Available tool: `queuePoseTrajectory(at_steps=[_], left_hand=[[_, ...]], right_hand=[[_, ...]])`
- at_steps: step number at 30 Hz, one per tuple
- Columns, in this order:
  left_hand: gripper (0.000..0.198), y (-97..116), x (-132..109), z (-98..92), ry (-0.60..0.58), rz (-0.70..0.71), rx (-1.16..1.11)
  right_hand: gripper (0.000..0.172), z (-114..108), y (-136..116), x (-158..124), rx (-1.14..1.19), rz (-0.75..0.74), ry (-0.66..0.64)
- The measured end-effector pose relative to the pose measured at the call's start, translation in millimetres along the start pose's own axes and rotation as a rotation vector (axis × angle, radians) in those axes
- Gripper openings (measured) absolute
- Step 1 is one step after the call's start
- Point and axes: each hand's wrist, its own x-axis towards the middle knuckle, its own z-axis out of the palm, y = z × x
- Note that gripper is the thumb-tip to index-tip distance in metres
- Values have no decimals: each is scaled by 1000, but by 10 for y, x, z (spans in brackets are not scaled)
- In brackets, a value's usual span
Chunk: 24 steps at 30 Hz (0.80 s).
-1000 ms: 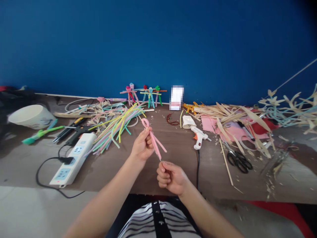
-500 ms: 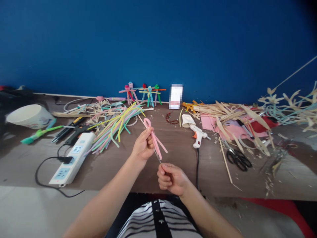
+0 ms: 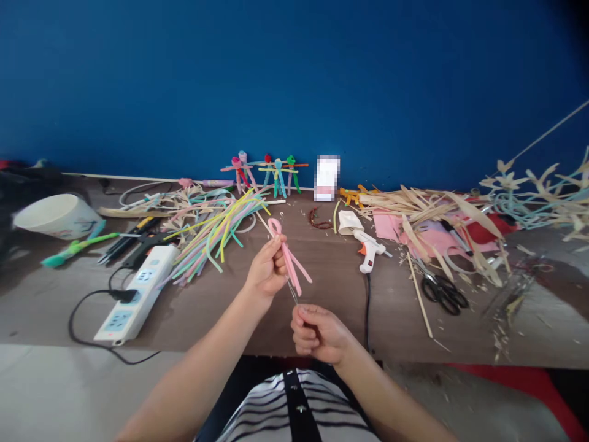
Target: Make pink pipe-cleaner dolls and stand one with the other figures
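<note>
My left hand (image 3: 268,265) pinches a pink pipe cleaner (image 3: 291,265) below a small loop. Its two free ends hang down to the right of my fingers. Just below, thin metallic wire (image 3: 293,293) runs from under my left hand to my right hand (image 3: 318,334), whose thumb and curled fingers are closed on its lower end. Where the wire meets the pipe cleaner is hidden by my left fingers. Beyond my hands, several small pipe-cleaner figures (image 3: 278,175) stand against the blue wall.
Left of my hands lie a bundle of pastel pipe cleaners (image 3: 221,233), a power strip (image 3: 138,301) and a white bowl (image 3: 55,216). To the right are a white glue gun (image 3: 368,250), black-handled scissors (image 3: 444,294), dried strips (image 3: 414,205) and pink sheets (image 3: 386,225).
Both hands keep their grip and have barely moved. The whole view has shifted very slightly.
</note>
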Motion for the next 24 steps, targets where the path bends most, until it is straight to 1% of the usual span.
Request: queuePoseTrajectory(at_steps=[6,11,15,19,24], left_hand=[[8,6,16,-9,24,-2,-3],[8,56,67,-8,29,6,17],[8,109,119,-21,4,49,41],[7,108,147,-45,-16,83,69],[6,79,142,-55,-14,74,73]], right_hand=[[16,-14,10,11,-11,-35,23],[16,31,-46,0,-69,-51,66],[18,56,-98,-16,-245,-54,141],[20,38,-108,-22,-449,-46,200],[25,38,-118,-9,-583,-69,245]])
